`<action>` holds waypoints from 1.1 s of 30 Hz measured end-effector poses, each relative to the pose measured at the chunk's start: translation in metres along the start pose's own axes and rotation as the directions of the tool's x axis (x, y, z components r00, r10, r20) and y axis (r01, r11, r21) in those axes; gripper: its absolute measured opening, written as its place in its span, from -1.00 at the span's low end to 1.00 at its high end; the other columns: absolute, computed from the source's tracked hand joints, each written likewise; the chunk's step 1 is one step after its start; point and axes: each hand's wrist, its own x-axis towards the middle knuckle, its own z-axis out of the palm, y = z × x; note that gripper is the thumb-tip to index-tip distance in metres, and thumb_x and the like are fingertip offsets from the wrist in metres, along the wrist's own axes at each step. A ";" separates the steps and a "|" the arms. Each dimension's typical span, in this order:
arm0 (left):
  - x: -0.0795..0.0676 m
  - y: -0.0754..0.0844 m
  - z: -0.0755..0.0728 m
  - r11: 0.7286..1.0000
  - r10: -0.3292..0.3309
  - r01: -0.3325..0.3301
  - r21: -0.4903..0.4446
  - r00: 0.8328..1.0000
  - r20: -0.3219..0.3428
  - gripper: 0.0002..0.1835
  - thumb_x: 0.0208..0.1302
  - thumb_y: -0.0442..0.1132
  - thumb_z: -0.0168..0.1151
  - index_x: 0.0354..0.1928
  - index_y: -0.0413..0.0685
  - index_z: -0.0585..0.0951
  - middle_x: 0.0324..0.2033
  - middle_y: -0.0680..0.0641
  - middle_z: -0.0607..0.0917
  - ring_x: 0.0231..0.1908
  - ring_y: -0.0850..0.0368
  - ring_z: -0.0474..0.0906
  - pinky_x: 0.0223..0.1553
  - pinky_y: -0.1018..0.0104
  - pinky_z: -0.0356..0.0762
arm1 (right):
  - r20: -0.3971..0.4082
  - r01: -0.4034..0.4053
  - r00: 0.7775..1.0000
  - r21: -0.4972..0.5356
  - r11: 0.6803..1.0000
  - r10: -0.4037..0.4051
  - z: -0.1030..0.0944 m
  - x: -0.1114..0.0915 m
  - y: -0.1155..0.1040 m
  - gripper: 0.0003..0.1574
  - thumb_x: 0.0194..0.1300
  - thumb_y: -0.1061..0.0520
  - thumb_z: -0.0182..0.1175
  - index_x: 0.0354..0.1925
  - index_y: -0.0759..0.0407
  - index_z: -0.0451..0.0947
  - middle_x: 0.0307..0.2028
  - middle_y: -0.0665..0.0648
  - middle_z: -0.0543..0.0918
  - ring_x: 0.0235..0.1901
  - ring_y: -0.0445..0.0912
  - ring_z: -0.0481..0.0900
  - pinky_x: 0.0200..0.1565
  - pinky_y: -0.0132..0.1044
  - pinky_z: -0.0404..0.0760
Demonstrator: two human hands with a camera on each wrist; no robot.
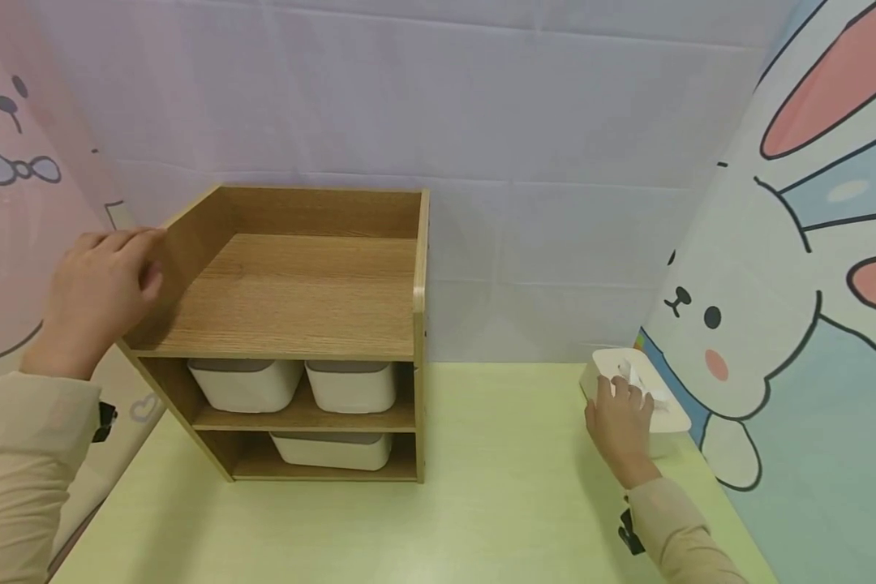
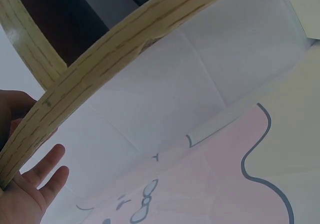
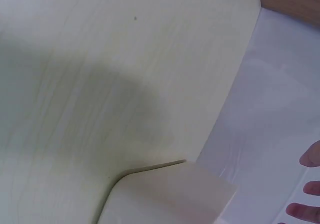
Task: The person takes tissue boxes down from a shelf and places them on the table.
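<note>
My left hand (image 1: 105,288) grips the upper edge of the left side panel of a wooden shelf unit (image 1: 314,292). In the left wrist view, the panel's curved edge (image 2: 120,46) runs between the thumb and the fingers (image 2: 52,166) of that hand. At the right, my right hand (image 1: 623,426) hovers over a white tissue box (image 1: 675,414) with its fingers near the tuft of white tissue (image 1: 631,375). The right wrist view shows the box (image 3: 160,196) low in the frame, and spread fingertips (image 3: 305,212) at the right edge with nothing between them.
Two white bins with grey tops, a left one (image 1: 251,389) and a right one (image 1: 354,389), sit on the middle shelf. A wider white bin (image 1: 336,451) is below. The pale table (image 1: 496,487) meets a white curtain (image 1: 540,243) behind and a rabbit-print sheet (image 1: 766,324) at right.
</note>
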 end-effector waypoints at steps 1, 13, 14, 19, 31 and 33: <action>0.000 0.000 0.000 1.000 -0.002 0.002 0.000 1.000 0.001 -0.62 0.07 -0.38 0.03 -0.01 -0.28 0.49 -0.07 -0.35 0.57 -0.09 -0.36 0.36 -0.01 -0.15 0.30 | 0.005 0.011 1.000 0.004 1.000 -0.011 -0.001 0.001 -0.003 -0.51 0.10 0.16 0.18 -0.03 0.40 0.37 -0.10 0.45 0.47 -0.12 0.41 0.42 -0.02 0.38 0.28; 0.000 0.000 -0.001 1.000 -0.004 0.004 0.006 1.000 0.007 -0.61 0.07 -0.38 0.03 0.00 -0.27 0.49 -0.06 -0.35 0.57 -0.08 -0.36 0.36 -0.02 -0.18 0.31 | -0.011 0.181 0.983 0.043 0.983 -0.181 -0.012 0.006 -0.040 -0.52 0.06 0.11 0.24 -0.07 0.33 0.44 -0.11 0.37 0.52 -0.12 0.31 0.47 -0.03 0.24 0.38; 0.000 0.000 -0.001 1.000 -0.004 0.004 0.007 1.000 0.008 -0.61 0.07 -0.37 0.03 0.00 -0.26 0.49 -0.06 -0.35 0.57 -0.08 -0.36 0.36 -0.03 -0.19 0.31 | -0.024 0.205 0.979 0.033 0.978 -0.204 -0.012 0.006 -0.042 -0.52 0.05 0.11 0.25 -0.08 0.33 0.45 -0.12 0.36 0.53 -0.14 0.30 0.48 -0.05 0.21 0.41; 0.000 0.000 0.000 1.000 -0.008 0.008 0.009 1.000 0.019 -0.61 0.08 -0.37 0.03 0.01 -0.26 0.48 -0.06 -0.36 0.57 -0.08 -0.37 0.36 -0.02 -0.20 0.30 | -0.066 0.308 0.949 0.003 0.951 -0.307 -0.015 0.006 -0.055 -0.52 0.00 0.09 0.29 -0.12 0.30 0.48 -0.16 0.33 0.55 -0.18 0.25 0.52 -0.13 0.11 0.46; -0.001 -0.001 0.001 1.000 -0.008 0.008 0.010 1.000 0.017 -0.61 0.08 -0.37 0.04 0.01 -0.26 0.48 -0.06 -0.37 0.56 -0.08 -0.38 0.35 -0.01 -0.21 0.29 | -0.003 0.447 0.895 0.015 0.894 -0.447 -0.012 -0.004 -0.087 -0.54 0.06 0.05 0.23 -0.06 0.19 0.44 -0.09 0.25 0.53 -0.08 0.17 0.49 0.02 0.17 0.44; -0.001 -0.001 0.000 1.000 -0.013 0.013 0.010 1.000 0.023 -0.61 0.09 -0.37 0.03 0.02 -0.26 0.48 -0.06 -0.37 0.56 -0.07 -0.39 0.34 -0.01 -0.22 0.28 | 0.004 0.468 0.884 0.012 0.884 -0.468 -0.013 -0.006 -0.094 -0.54 0.07 0.04 0.24 -0.06 0.18 0.44 -0.08 0.23 0.53 -0.07 0.16 0.49 0.01 0.16 0.45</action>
